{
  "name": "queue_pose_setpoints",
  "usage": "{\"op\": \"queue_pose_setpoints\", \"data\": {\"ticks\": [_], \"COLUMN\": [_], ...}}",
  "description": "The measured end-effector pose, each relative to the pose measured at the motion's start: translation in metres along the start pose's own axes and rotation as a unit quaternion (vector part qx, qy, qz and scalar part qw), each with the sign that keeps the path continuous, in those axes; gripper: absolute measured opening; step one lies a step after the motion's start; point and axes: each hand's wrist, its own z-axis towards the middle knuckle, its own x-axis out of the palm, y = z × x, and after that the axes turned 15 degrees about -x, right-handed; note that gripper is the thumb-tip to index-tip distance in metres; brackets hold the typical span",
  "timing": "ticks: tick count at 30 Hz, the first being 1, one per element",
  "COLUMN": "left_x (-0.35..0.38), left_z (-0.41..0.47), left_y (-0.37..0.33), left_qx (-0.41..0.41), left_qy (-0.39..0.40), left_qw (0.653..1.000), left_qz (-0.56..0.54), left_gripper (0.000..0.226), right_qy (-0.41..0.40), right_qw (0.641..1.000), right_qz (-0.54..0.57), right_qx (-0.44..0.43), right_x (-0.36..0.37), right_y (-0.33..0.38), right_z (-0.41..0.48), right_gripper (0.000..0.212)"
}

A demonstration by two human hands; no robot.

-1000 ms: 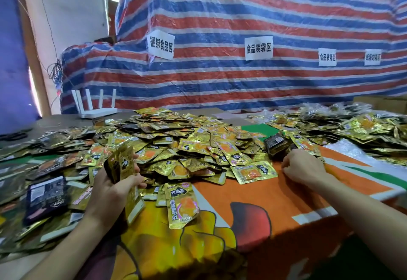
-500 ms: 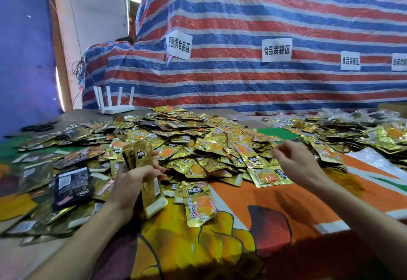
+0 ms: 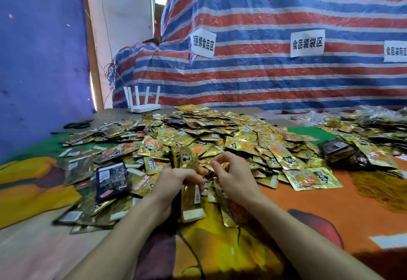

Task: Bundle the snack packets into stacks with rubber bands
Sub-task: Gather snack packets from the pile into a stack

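While the left hand [image 3: 176,180] is closed around a small upright stack of gold snack packets [image 3: 190,183], the right hand [image 3: 233,176] sits just beside that stack with its fingers curled and pinched together; whether a rubber band is between them is too small to tell. My reading is that the gathering step is about over and the banding step is beginning. The next move would call for stretching a band wide over the stack's top end and sliding it down to the middle while the left hand keeps the edges squared, since the foil looks slippery and the packets could fan out.

The loose heap of packets [image 3: 220,139] spreads across the bench [image 3: 330,194] behind the stack, with darker packets [image 3: 112,177] to the stack's left and a dark bundle [image 3: 337,148] well to its right. No box, tray or bag for finished bundles shows anywhere. A white router [image 3: 144,107] stands far behind the stack.
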Motion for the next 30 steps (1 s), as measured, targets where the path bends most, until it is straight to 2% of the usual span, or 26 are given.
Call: {"op": "queue_pose_setpoints", "data": {"ticks": [3, 5, 7, 9, 11, 13, 20, 22, 26, 28, 30], "left_x": [-0.004, -0.006, -0.007, -0.007, -0.007, -0.005, -0.003, -0.002, -0.002, -0.001, -0.002], "left_z": [0.003, 0.004, 0.006, 0.006, 0.003, 0.001, -0.003, -0.004, -0.005, -0.005, -0.004], "left_y": [-0.004, -0.006, -0.007, -0.008, -0.008, -0.008, -0.009, -0.01, -0.01, -0.01, -0.009], "left_qx": [-0.027, -0.042, -0.053, -0.06, -0.061, -0.061, -0.07, -0.067, -0.073, -0.072, -0.066], "left_qy": [0.049, 0.104, 0.149, 0.182, 0.205, 0.215, 0.219, 0.224, 0.243, 0.25, 0.254], "left_qw": [0.997, 0.99, 0.978, 0.967, 0.962, 0.961, 0.961, 0.96, 0.957, 0.956, 0.956], "left_qz": [-0.048, -0.089, -0.136, -0.165, -0.169, -0.161, -0.153, -0.153, -0.143, -0.139, -0.132], "left_gripper": [0.029, 0.024, 0.019, 0.019, 0.022, 0.021, 0.02, 0.022, 0.021, 0.021, 0.023], "right_qy": [0.027, 0.058, 0.082, 0.117, 0.168, 0.174, 0.079, 0.048, 0.01, 0.012, 0.025], "right_qw": [1.0, 0.989, 0.936, 0.889, 0.874, 0.867, 0.836, 0.816, 0.752, 0.735, 0.745], "right_qz": [0.012, 0.128, 0.326, 0.428, 0.445, 0.455, 0.528, 0.565, 0.648, 0.666, 0.655], "right_qx": [0.003, 0.052, 0.109, 0.11, 0.097, 0.105, 0.123, 0.114, 0.12, 0.128, 0.122], "right_x": [-0.002, -0.01, -0.019, -0.027, -0.028, -0.027, -0.03, -0.032, -0.038, -0.038, -0.035], "right_y": [-0.008, -0.009, -0.006, -0.003, 0.001, 0.002, 0.003, 0.005, 0.007, 0.007, 0.006], "right_z": [-0.001, -0.001, 0.001, 0.003, 0.003, 0.002, 0.001, 0.001, 0.001, 0.001, 0.002], "right_gripper": [0.017, 0.019, 0.02, 0.02, 0.02, 0.016, 0.01, 0.01, 0.011, 0.024, 0.04]}}
